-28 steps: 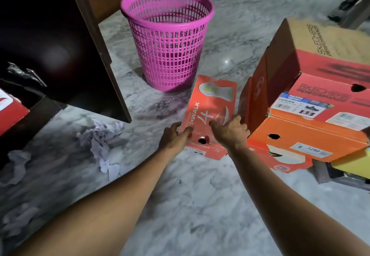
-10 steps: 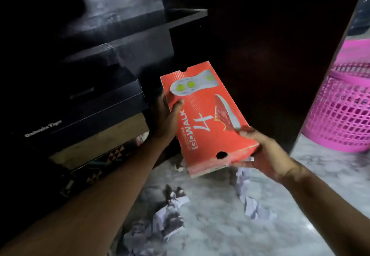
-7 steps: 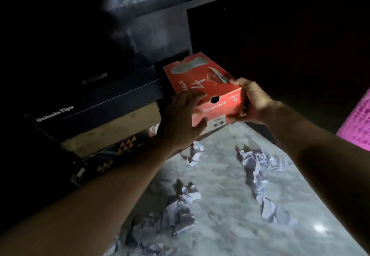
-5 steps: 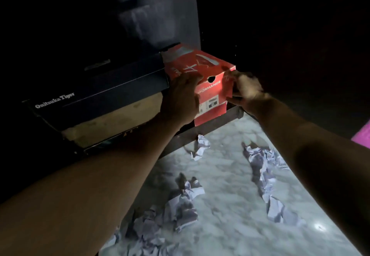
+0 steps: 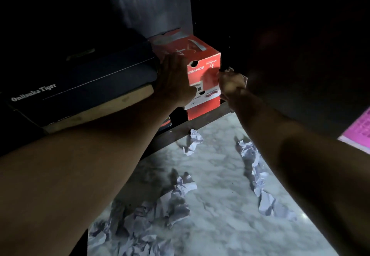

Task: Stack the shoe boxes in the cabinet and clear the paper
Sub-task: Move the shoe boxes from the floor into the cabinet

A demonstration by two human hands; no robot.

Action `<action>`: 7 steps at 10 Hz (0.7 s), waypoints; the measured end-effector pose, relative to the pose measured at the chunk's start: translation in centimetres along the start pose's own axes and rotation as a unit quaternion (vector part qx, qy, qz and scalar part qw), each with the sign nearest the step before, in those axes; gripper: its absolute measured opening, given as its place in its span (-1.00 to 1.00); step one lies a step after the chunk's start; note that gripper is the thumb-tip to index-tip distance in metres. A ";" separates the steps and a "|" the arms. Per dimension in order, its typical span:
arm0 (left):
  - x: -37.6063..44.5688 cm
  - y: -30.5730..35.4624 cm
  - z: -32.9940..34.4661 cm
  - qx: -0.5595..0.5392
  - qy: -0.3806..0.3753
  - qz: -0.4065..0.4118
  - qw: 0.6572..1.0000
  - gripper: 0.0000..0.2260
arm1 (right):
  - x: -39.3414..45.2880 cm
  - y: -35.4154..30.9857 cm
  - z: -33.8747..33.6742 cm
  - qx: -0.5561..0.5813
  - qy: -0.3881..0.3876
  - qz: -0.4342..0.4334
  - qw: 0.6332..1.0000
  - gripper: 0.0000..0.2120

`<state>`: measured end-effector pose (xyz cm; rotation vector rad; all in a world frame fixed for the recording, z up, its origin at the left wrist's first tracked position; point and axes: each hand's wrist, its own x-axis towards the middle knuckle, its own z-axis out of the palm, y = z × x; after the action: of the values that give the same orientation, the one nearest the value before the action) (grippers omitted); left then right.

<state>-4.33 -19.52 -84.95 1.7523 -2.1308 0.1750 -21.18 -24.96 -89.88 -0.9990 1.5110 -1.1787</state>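
Note:
A red shoe box (image 5: 207,58) lies in the dark cabinet, on top of another red box (image 5: 202,109), hard against the cabinet's right wall. My left hand (image 5: 174,79) presses on its front left corner, fingers over the lid. My right hand (image 5: 230,82) grips its front right edge. Left of it is a black Onitsuka Tiger box (image 5: 84,79) stacked on a tan box (image 5: 96,109). Crumpled white paper lies on the marble floor: one piece (image 5: 193,141) near the cabinet base, a long strip (image 5: 254,167) under my right arm, a heap (image 5: 172,201) nearer to me.
The cabinet's base rail (image 5: 190,128) runs along the floor in front of the boxes. The dark open cabinet door (image 5: 300,55) stands on the right. A pink mesh basket (image 5: 360,127) shows at the right edge behind my right arm.
I carried the red box from the floor by the pink basket to the cabinet, and over the last second pushed it in level onto the lower red box.

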 end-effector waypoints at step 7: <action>-11.5 27.8 -4.5 -0.354 -0.103 0.184 0.911 -0.58 | -28.2 -0.9 -30.7 -0.139 0.162 -0.119 0.970 -0.85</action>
<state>-28.47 -1.42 -81.09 0.9753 -2.2439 -0.6397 -44.71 8.24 -80.79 -1.2477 1.8939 -1.3746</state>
